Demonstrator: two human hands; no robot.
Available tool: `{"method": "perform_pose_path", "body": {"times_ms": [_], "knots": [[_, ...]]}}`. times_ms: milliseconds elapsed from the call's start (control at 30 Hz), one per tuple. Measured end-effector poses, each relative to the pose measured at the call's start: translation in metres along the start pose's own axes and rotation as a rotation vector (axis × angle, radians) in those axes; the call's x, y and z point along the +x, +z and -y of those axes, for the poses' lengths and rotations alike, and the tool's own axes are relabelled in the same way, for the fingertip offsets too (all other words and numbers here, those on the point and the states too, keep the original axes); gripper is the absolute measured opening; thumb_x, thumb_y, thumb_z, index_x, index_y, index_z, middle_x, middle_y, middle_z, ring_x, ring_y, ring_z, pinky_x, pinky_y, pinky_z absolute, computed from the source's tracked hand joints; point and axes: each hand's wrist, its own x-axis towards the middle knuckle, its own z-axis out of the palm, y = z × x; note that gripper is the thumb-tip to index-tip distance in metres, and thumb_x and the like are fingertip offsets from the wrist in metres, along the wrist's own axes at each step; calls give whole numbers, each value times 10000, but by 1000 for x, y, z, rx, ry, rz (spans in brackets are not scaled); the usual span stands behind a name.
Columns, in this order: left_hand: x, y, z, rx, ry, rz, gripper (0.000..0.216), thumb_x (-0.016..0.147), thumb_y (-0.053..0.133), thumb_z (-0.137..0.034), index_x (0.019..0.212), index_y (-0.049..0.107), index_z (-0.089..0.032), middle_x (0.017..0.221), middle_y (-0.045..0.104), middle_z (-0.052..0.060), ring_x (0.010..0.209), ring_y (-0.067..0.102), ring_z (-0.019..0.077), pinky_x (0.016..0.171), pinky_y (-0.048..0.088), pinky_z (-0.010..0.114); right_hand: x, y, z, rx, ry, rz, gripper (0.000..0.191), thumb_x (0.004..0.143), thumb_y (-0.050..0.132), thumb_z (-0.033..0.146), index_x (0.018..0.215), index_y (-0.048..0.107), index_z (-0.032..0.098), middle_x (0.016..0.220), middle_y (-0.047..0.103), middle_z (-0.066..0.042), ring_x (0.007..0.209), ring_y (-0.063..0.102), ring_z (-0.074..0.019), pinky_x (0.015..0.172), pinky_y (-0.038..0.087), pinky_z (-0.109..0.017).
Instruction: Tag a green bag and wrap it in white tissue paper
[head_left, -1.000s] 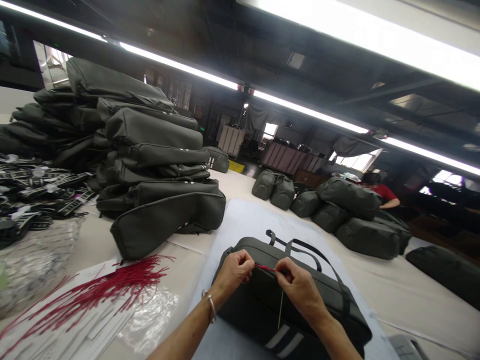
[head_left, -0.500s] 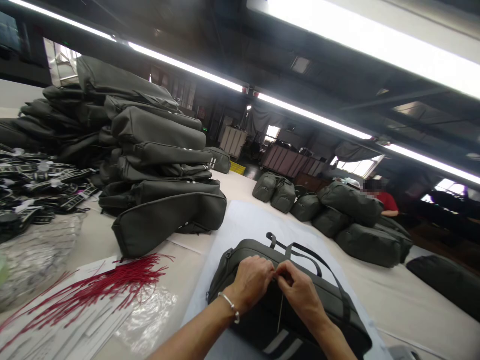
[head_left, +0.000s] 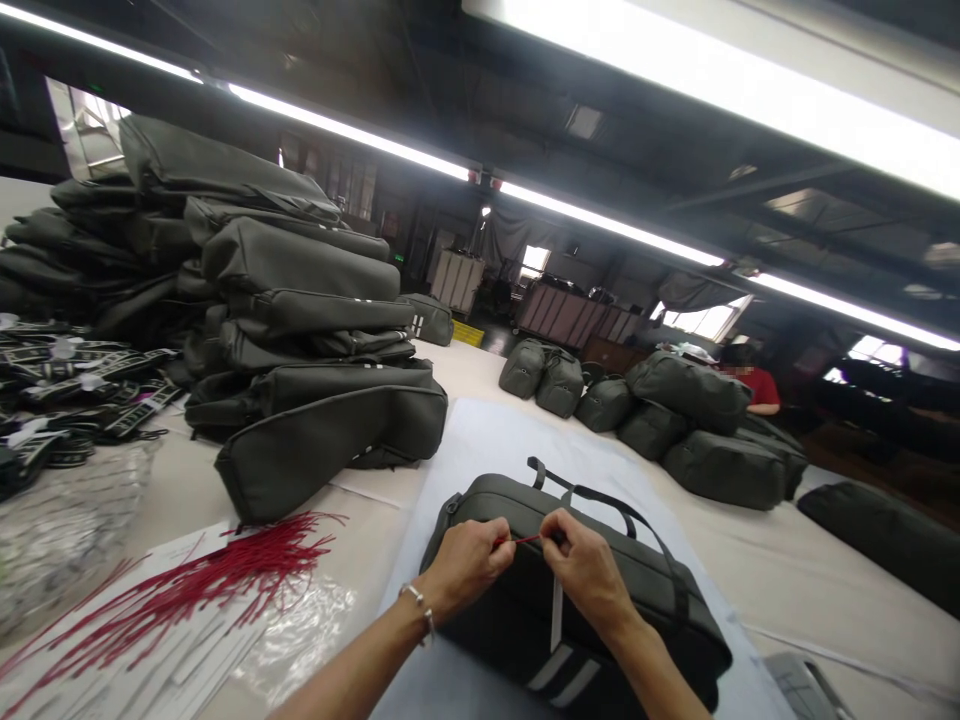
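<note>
A dark green bag point(head_left: 517, 610) with black handles lies on a pale sheet in front of me. Both hands are on its top. My left hand point(head_left: 469, 562) pinches one end of a thin red cord point(head_left: 521, 540). My right hand point(head_left: 589, 575) pinches the other end, and the cord is stretched taut between them. A narrow white tag point(head_left: 556, 612) hangs down from my right fingers over the bag's side.
A tall pile of the same green bags point(head_left: 300, 340) stands at the left. A bundle of red cords point(head_left: 187, 585) lies on white tags and plastic at the lower left. More bags point(head_left: 675, 420) sit far right, near a person in red point(head_left: 754, 385).
Half a second ago my hands were pressed together over the bag. They have drawn apart, the red cord shows stretched between them, and the white tag now faces the camera.
</note>
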Motion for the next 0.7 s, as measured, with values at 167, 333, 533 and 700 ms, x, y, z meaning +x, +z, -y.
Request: {"method": "perform_pose_path", "body": {"times_ms": [167,333,533,700], "knots": [[-6,6,5,-248,-39,9,209,848,568,-432,936,606,-246,707,638,-42,617,564,142,536,331,233,-20,-19,-8,148,278,-80,403,755,615,504,1047,596,228,590,555,54,538,541,-162,561,441,-283],[-4,11,-1,-325,-51,-106,156,882,510,-347,889,618,-233,799,660,-12,714,584,158,631,385,249,-35,-6,-19,92,383,-179,412,682,662,481,980,627,200,815,680,-32,565,578,-169,620,488,-324],[3,13,-11,-233,-11,-62,132,876,513,-285,947,615,-238,893,683,2,804,618,174,689,418,260,-37,23,-10,323,497,-71,308,741,610,453,898,645,190,670,650,-6,618,594,-170,603,470,-279],[4,2,-17,-108,30,-164,140,908,473,-268,903,604,-218,934,642,32,881,581,196,784,415,304,-67,31,-3,394,442,294,35,622,621,207,633,645,184,546,599,28,496,551,-127,465,390,-214]]}}
